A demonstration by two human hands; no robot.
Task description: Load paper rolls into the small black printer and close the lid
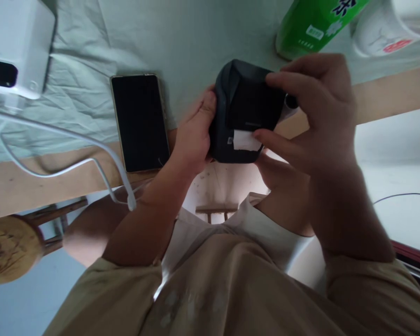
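A small black box-shaped device [248,105] is held up between both hands above the table's near edge. My left hand [194,135] grips its left side, thumb on the top. My right hand [318,112] wraps over its right side, with fingers across the top corner. A short white paper strip [245,140] sticks out of a slot in the device's front, and a fingertip of my right hand touches the strip's right end.
A dark phone [140,122] lies face up on the pale green cloth [182,37] left of the hands. A white box [17,42] with a white cable [73,140] sits far left. A green container [311,23] and white cup [388,28] stand behind. A wooden stool [7,247] is low left.
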